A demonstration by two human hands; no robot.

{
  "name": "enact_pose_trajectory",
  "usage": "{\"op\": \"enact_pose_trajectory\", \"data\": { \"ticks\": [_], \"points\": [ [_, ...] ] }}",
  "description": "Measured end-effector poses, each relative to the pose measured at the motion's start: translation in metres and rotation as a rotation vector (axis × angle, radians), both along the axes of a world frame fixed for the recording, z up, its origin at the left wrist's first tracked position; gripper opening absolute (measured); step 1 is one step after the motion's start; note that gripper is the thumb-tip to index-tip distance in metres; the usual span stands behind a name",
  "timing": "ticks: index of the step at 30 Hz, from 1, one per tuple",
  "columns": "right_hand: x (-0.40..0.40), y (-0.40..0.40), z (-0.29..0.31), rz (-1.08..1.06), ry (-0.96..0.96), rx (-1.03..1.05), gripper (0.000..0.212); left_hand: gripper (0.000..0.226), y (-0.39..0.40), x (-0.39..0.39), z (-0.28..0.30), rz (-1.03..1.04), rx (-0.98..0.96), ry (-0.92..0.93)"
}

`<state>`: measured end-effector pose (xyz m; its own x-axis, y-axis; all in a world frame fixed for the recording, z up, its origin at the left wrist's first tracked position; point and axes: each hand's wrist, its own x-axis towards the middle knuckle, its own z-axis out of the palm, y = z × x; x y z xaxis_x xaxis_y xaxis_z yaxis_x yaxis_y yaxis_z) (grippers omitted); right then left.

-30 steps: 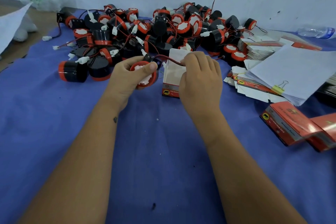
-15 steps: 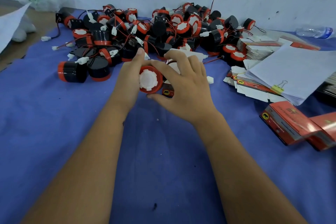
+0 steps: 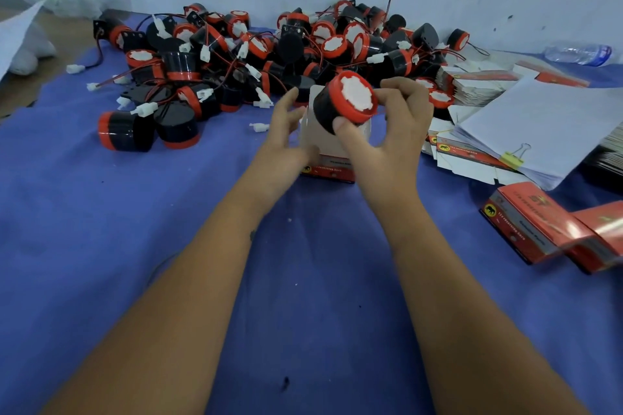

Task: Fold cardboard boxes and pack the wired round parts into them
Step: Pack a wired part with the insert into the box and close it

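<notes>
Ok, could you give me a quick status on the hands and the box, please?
Right hand grips round part over open box. Left hand open, beside box. Nothing blocking.

The open box (image 3: pixel 332 148) stands at the centre of the cloth-covered table (image 3: pixel 101 229). The held round part (image 3: pixel 345 103) sits directly above it, gripped by the right hand (image 3: pixel 387 138) at 3 o'clock. The left hand (image 3: pixel 286 138) is at 9 o'clock, beside the box. The pile of round parts (image 3: pixel 256 57) lies at 12 o'clock. Flat box blanks (image 3: pixel 472 87) and clipped paper sheets (image 3: pixel 539 125) lie at 2 o'clock. Closed boxes (image 3: pixel 539 222) lie at 4 o'clock.
</notes>
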<state>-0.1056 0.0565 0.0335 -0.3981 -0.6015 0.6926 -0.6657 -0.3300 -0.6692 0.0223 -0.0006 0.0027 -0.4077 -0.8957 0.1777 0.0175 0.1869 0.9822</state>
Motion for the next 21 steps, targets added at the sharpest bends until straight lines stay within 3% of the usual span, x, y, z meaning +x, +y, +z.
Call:
{"op": "enact_pose_trajectory", "data": {
  "ticks": [2,5,8,14,21],
  "points": [
    [0.0,-0.001,-0.001,0.073,-0.163,0.046,0.042,0.094,0.002,-0.005,-0.006,-0.064,-0.044,-0.085],
    [0.0,-0.004,-0.005,0.097,-0.174,0.099,0.041,0.097,0.002,-0.008,-0.006,-0.023,-0.091,-0.13],
    [0.0,-0.008,-0.012,0.025,-0.063,0.157,0.037,0.089,0.001,-0.005,-0.004,0.054,-0.097,-0.124],
    [-0.008,-0.012,-0.022,-0.129,0.271,0.295,0.051,0.074,-0.001,0.002,-0.004,0.13,-0.146,-0.138],
    [-0.006,-0.013,-0.024,-0.134,0.416,0.437,0.041,0.097,-0.002,0.002,-0.008,0.099,-0.169,-0.082]
  ]
}}
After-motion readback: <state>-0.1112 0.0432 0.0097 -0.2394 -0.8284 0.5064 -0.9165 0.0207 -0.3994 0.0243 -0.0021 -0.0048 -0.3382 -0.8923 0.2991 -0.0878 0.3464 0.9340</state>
